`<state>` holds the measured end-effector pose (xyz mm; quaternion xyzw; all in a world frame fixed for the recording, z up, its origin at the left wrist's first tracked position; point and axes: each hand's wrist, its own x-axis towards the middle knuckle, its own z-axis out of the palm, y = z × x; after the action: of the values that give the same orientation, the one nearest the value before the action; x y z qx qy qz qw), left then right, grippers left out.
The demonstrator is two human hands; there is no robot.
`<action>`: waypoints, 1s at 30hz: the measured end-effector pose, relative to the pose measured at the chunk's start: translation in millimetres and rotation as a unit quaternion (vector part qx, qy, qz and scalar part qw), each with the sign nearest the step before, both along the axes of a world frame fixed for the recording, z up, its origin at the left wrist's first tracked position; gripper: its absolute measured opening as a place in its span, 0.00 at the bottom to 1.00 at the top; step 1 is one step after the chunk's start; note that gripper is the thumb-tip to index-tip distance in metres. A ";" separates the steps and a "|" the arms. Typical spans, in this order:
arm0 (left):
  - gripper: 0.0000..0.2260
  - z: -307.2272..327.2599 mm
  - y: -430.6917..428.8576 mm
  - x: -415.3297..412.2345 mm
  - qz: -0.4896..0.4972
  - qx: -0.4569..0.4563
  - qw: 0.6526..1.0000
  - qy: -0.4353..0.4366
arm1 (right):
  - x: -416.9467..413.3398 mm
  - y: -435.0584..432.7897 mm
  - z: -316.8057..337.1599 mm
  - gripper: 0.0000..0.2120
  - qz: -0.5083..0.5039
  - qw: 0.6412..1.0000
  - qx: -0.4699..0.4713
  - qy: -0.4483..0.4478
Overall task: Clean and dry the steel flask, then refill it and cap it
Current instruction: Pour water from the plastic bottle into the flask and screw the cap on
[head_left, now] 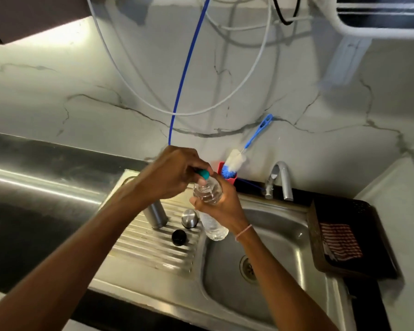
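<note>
- Pinching the teal cap (203, 173) of the bottle (213, 226), the left hand (177, 170) is curling its fingers over the top. It reads as a cap twist; I can't tell which direction.
- The right hand (221, 206) is wrapping the bottle's upper body, fingers and thumb closed round it. It is holding the bottle tilted over the edge where the drainboard (153, 254) meets the sink (285, 235).
- The bottle is looking thin-walled and clear, with water inside. Judgement: uncapped, it's going to buckle and squirt if squeezed, so the grip high on the body is making sense.
- The flask (156, 215) is standing upright on the drainboard just left of the bottle, its mouth hidden behind the left forearm. Neither hand is touching it.
- Flask handling, as a judgement: rigid, smooth steel, likely wet, so slippery. It's light now and getting heavier as it fills. A full wrap at mid-body is looking safest, and the ribbed drainboard may be making it tippy for pouring.
- The lid (189, 218) and black stopper (178, 237) are lying beside the flask, so capping is not yet done.
- Further out, the brush (234, 161) is sitting in a red holder (230, 179) by the tap (283, 180). A tray (368, 211) with a striped cloth (339, 242) is sitting right of the sink.
</note>
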<state>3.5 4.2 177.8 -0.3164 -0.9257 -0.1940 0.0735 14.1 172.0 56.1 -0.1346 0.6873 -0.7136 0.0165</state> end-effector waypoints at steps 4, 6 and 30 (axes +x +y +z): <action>0.08 -20.4 23.0 16.4 0.080 0.023 0.997 0.005 | 17.9 8.5 -17.5 0.22 -0.067 0.998 0.018 0.011; 0.05 -29.1 31.3 22.9 0.123 0.019 0.992 0.015 | 24.6 11.1 -27.9 0.22 -0.102 0.994 0.041 0.011; 0.14 -242.5 -57.6 150.9 0.400 0.442 0.708 -0.378 | 68.7 2.8 -67.7 0.22 -0.133 0.986 0.096 0.025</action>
<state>154.4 -53.4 -64.7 0.2524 -0.7245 -0.6364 -0.0802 82.8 174.8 -11.6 -0.0574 0.7645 -0.6367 -0.0831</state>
